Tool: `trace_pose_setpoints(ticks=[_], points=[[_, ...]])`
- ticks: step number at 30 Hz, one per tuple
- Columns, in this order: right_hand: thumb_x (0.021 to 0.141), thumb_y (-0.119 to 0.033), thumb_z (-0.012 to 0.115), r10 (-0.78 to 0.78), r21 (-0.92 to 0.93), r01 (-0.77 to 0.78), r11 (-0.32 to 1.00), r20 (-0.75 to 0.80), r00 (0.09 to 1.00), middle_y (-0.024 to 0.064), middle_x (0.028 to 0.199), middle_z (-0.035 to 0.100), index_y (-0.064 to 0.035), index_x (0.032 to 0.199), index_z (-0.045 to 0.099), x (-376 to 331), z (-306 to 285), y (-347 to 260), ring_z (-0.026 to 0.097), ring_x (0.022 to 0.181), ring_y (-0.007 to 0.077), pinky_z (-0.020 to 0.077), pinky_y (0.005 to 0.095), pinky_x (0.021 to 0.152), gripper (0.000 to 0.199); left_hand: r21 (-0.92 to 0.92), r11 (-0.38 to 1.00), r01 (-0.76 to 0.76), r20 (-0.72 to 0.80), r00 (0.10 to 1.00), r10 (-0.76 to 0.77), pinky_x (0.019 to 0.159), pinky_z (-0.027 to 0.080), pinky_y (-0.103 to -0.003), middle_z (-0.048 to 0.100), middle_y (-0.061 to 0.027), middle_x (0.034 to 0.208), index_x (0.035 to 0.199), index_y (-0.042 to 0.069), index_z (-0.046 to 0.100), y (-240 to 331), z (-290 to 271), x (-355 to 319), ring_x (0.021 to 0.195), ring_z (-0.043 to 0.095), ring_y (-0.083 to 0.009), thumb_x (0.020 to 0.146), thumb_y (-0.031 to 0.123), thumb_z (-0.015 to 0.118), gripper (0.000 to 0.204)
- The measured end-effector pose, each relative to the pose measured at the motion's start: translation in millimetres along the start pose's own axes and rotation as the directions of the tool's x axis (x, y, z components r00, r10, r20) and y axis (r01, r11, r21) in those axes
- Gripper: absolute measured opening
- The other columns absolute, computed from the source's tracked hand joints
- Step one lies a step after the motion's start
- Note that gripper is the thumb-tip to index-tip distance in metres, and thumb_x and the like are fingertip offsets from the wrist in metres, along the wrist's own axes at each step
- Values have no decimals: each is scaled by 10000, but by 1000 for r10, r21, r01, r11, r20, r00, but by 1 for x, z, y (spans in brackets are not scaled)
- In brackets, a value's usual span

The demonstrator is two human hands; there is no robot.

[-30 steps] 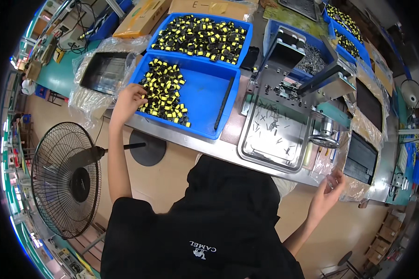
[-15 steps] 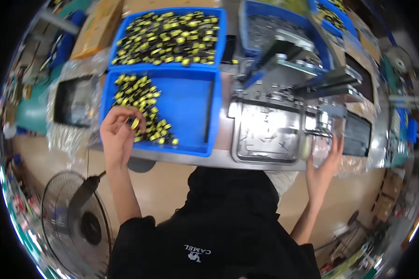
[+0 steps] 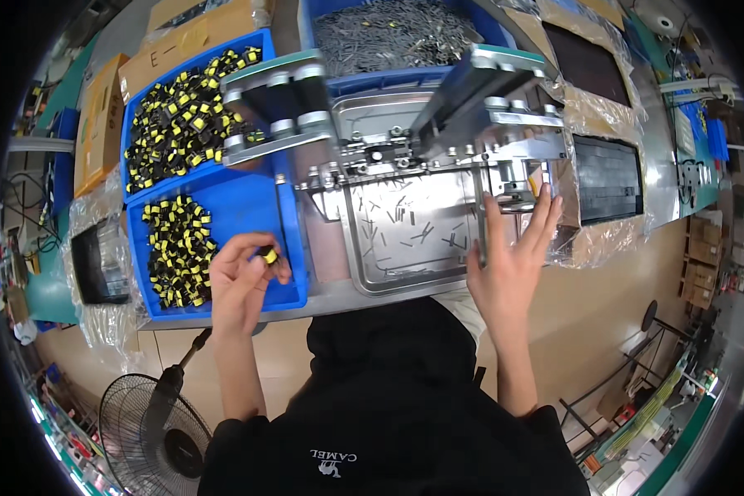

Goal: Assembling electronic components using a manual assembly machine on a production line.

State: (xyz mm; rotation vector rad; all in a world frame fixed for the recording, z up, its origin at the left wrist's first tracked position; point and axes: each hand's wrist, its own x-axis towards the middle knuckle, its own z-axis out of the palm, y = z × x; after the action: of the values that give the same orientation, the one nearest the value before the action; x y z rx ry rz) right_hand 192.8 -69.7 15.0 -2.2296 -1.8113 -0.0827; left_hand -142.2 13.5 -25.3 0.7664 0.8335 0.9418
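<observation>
My left hand [image 3: 244,281] pinches a small black part with a yellow band [image 3: 269,255] between thumb and fingers, over the near right corner of the lower blue bin [image 3: 252,198]. Similar parts [image 3: 178,252] lie heaped at that bin's left side. My right hand [image 3: 511,269] is open, fingers spread, its fingertips beside a round metal piece [image 3: 517,197] at the right end of a metal fixture [image 3: 380,169]. Whether the fingertips touch it I cannot tell. Under the fixture sits a steel tray [image 3: 357,256] with thin metal strips [image 3: 401,213] scattered in it.
A second blue bin [image 3: 129,153] full of the same parts stands behind the lower one. At the back, another blue bin [image 3: 372,80] holds many metal strips. Tall fixture brackets [image 3: 471,91] rise over the tray. A standing fan [image 3: 153,430] is at lower left.
The whole view has shifted. My left hand, still pinching the part, has moved right from the heap toward the bin's right side. My right hand's fingers now spread beside the round piece.
</observation>
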Motion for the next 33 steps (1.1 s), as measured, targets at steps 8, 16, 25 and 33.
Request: trace_pose_setpoints(ticks=[8,16,25,33], points=[[677,91,709,115,142,-100,985,-96,989,387,1565,126,-63,1394,464,-1,25,16,198,1440,605,305,601,1153,773,117,993,28,-178,984,-7,763,621,-361,702,-237,1095,1168,-79,616,-42,35,-6,787,738,-272,894,-25,696,290],[656,126,648,209,385,-168,908,-68,975,375,1517,222,-3,1402,415,3,18,23,264,1431,560,326,517,1138,792,-393,919,-19,-171,984,-52,778,630,-304,669,-254,1197,1247,-47,618,-44,78,-7,867,742,-230,1003,45,591,262],[751,41,668,186,518,-104,849,-109,977,377,1600,106,-5,1493,335,-5,19,31,183,1487,548,282,525,1178,815,66,989,-134,-59,989,138,736,628,-352,688,-222,1153,1227,-66,623,-33,90,-1,835,741,-267,994,45,607,259],[843,36,685,256,507,-150,849,-146,956,240,1500,319,5,1334,332,-37,16,24,407,1403,355,339,462,1169,605,-301,943,145,175,980,-94,935,516,-360,646,-156,1218,1269,-49,598,-21,118,21,1061,671,-261,984,19,620,294]])
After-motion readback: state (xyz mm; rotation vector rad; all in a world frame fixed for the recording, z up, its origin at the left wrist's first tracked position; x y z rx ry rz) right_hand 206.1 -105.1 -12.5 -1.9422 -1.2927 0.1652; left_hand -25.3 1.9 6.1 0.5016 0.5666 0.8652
